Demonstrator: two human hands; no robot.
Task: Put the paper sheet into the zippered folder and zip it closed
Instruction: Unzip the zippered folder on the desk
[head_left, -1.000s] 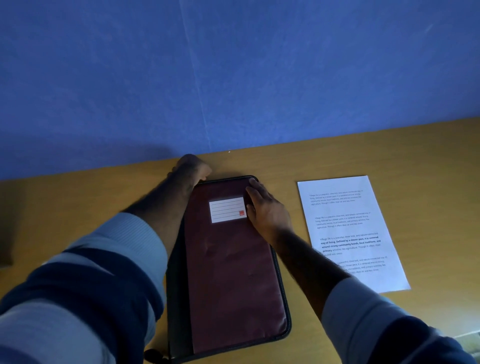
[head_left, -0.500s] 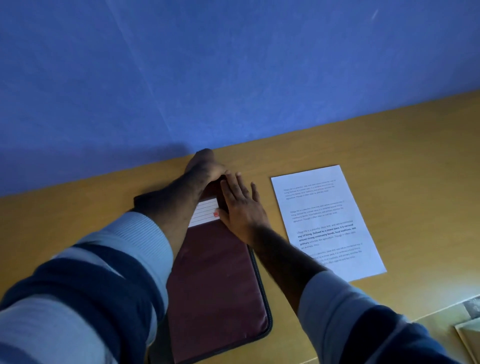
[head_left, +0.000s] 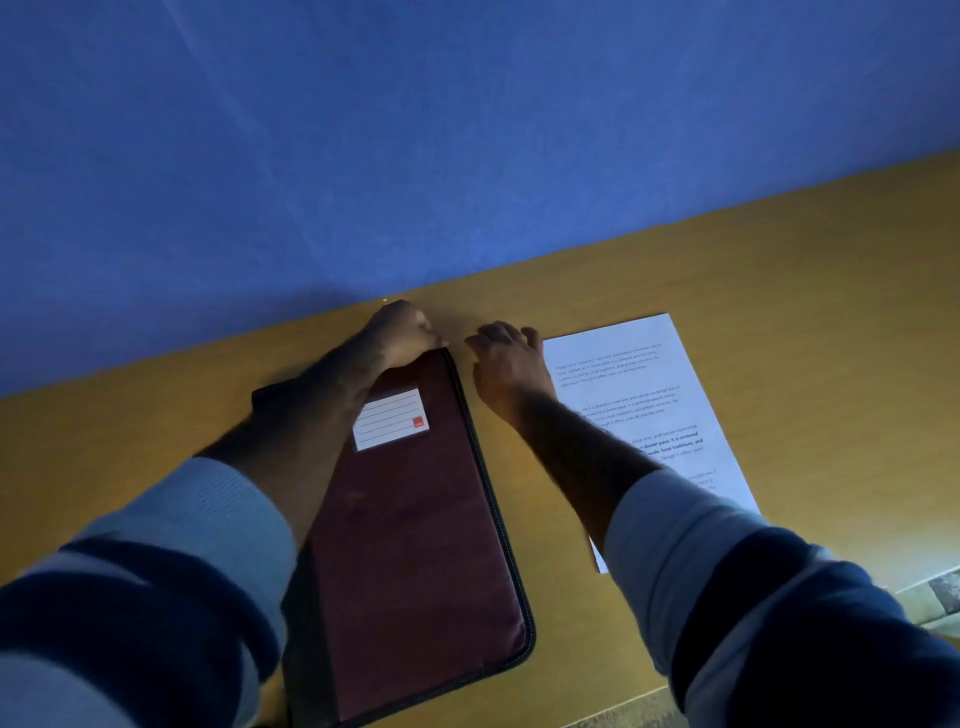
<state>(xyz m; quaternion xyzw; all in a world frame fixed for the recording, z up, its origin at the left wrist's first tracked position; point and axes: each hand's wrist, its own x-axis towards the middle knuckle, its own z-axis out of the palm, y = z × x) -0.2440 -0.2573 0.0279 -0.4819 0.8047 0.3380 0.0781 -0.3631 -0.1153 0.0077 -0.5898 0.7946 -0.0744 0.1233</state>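
Off the folder (head_left: 415, 545) now, my right hand (head_left: 511, 369) curls beside it, hold unclear; my left hand (head_left: 402, 332) grips its far corner.

Wooden table (head_left: 779, 291): maroon folder (head_left: 415, 545), paper sheet (head_left: 644, 379).

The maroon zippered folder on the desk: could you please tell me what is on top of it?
A white lined label sits on the maroon zippered folder, and the left forearm crosses it, left hand at its far corner. The cover beneath the arm is hidden.
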